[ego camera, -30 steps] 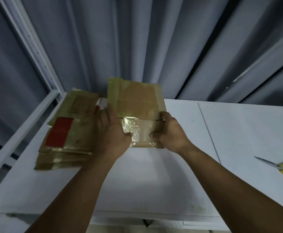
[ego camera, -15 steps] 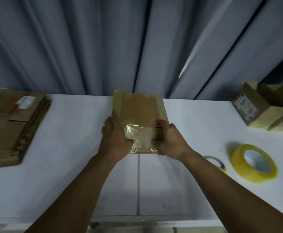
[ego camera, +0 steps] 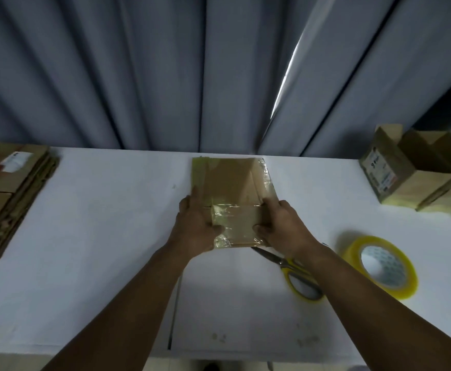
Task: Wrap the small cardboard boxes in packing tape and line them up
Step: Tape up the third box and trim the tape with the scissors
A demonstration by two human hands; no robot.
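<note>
Both forearms are bare, entering from 7 and 5 o'clock and converging at centre. The left hand (ego camera: 196, 228) grips the box (ego camera: 229, 183) at its 9 o'clock edge, thumb on top; the right hand (ego camera: 280, 226) grips the 3 o'clock edge likewise.

The label (ego camera: 378, 171) on the right box (ego camera: 417, 183) perhaps reads "9".
</note>
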